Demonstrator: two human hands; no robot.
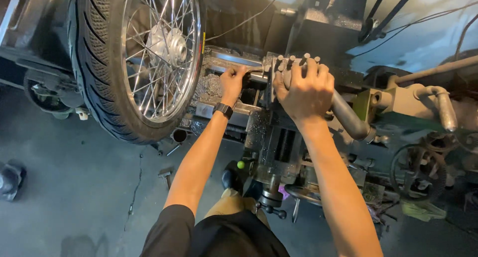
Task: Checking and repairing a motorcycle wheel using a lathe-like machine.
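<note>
Gripping a grey metal bar on the lathe's tool post, the right hand is closed over the bar's near end; its long axis runs down and to the right, away from that hand. The left hand, fingers curled, holds a thin tool just left of the post. A spoked wheel stands farther left.

Glossy chrome spokes, matt ribbed rubber tyre, grimy dull metal lathe carriage, rough stained concrete floor.
</note>
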